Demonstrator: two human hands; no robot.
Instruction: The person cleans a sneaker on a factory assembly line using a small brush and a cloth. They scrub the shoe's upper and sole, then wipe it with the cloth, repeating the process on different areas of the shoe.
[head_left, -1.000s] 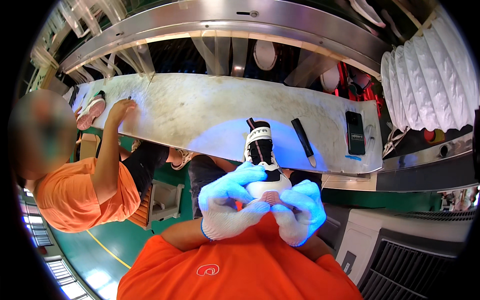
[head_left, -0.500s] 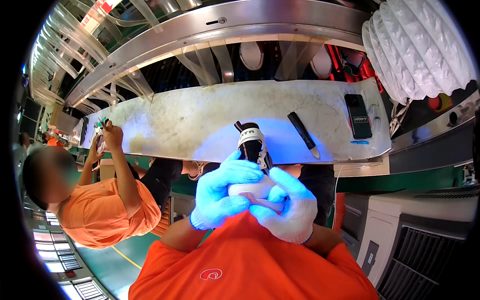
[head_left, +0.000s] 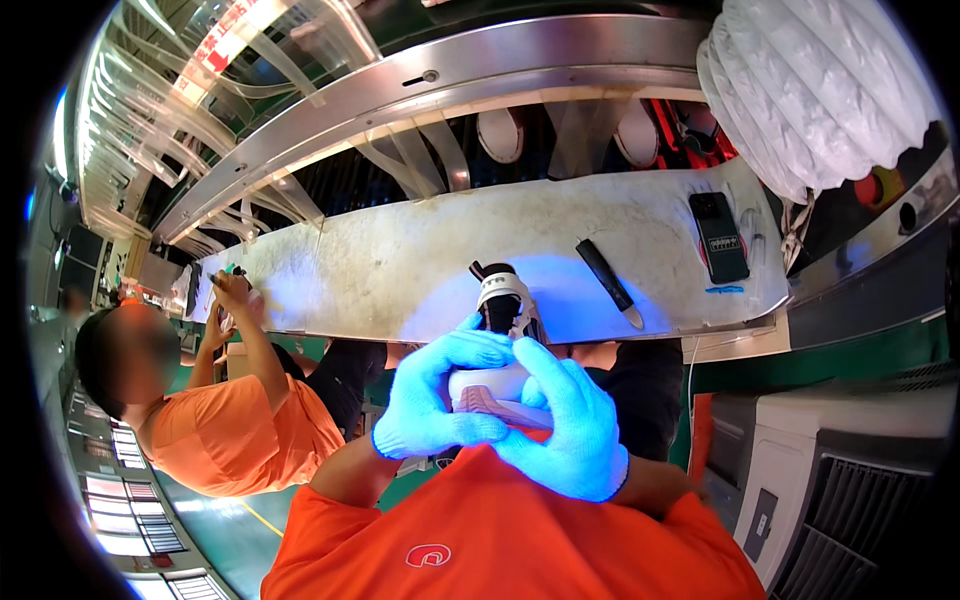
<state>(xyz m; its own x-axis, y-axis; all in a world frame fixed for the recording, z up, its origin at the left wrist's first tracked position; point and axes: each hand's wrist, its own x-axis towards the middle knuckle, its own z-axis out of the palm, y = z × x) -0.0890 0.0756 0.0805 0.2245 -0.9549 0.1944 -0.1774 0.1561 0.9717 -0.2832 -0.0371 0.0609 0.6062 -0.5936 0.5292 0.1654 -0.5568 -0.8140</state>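
Note:
A white and black sneaker [head_left: 488, 382] is held between my two gloved hands, toe toward my body, its heel end at the table's near edge. Part of the pinkish sole edge shows between my palms. My left hand [head_left: 440, 388] is curved around the left side of the toe, thumb below and fingers above. On the right side, my right hand [head_left: 565, 420] closes on the shoe, its fingertips meeting the left fingers over the forefoot. Both knit gloves glow blue under the light. The laces area is partly hidden by my fingers.
On the worktable [head_left: 380, 250] lie a black-handled knife [head_left: 605, 280], a black phone [head_left: 718, 238] and a small blue item [head_left: 724, 290]. Shoes [head_left: 500, 135] sit behind plastic strips under a metal rail [head_left: 430, 78]. A white ribbed duct [head_left: 810, 90] hangs right; a co-worker [head_left: 240, 430] sits left.
My right hand has turned and its fingers now reach up beside the left fingertips. More of the pinkish sole edge shows. The whole view has shifted slightly; the co-worker's hands remain raised.

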